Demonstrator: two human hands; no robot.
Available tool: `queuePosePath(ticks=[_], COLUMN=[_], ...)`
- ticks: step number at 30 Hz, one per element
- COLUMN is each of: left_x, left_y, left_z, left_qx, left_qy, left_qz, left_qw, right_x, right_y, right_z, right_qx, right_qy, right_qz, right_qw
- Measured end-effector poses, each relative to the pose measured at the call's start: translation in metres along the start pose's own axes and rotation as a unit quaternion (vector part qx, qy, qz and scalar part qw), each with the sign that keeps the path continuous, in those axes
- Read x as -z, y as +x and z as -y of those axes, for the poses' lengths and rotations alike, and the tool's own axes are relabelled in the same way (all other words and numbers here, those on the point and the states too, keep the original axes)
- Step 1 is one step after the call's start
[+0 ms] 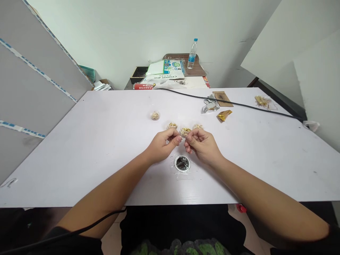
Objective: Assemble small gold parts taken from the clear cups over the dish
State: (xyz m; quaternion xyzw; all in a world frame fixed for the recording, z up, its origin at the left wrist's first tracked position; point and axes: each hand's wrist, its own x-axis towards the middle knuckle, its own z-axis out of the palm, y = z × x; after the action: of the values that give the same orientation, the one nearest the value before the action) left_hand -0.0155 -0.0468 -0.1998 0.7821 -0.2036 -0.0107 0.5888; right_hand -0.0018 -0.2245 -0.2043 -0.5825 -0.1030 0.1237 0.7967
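My left hand [165,144] is closed in a pinch, thumb against forefinger. Facing it across a small gap, my right hand [204,146] pinches in the same way. Whatever lies between the fingertips is too small to make out. Just behind the fingers sits a small clear round container [185,131] with gold pieces in it, flanked by two similar ones, a left container [172,125] and a right container [198,126]. Below the hands, a dark round disc [182,163] with a white rim lies flat on clear film [183,175].
Another gold-filled container [155,115] stands farther left on the white table [106,141]. A silver packet [210,104], a gold wrapper [224,115] and a brown card [222,98] lie back right. A black cable [252,105] crosses there. A water bottle [192,54] stands beyond.
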Motion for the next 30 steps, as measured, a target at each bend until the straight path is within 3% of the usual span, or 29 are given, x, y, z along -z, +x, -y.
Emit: queuePosePath(ticks=[5, 10, 21, 30], left_x=[0.0008, 0.0008, 0.0012, -0.0051], left_y=[0.0015, 0.0019, 0.0015, -0.0003], left_z=[-0.0005, 0.0014, -0.0015, -0.0047], left_qx=[-0.011, 0.001, -0.018, 0.009], left_qy=[-0.001, -0.002, -0.01, -0.108], left_qz=[-0.015, -0.022, -0.032, 0.037], left_qw=[1.0, 1.0, 0.999, 0.993], right_x=[0.0014, 0.0035, 0.0009, -0.0054], right_y=[0.0, 0.0011, 0.0002, -0.0066], right_z=[-0.0038, -0.0056, -0.0035, -0.0016], right_qx=[0.047, 0.032, 0.033, 0.053], right_qy=[0.012, -0.005, -0.018, -0.035], right_qz=[-0.033, -0.041, 0.023, 0.085], right_qw=[0.998, 0.999, 0.999, 0.994])
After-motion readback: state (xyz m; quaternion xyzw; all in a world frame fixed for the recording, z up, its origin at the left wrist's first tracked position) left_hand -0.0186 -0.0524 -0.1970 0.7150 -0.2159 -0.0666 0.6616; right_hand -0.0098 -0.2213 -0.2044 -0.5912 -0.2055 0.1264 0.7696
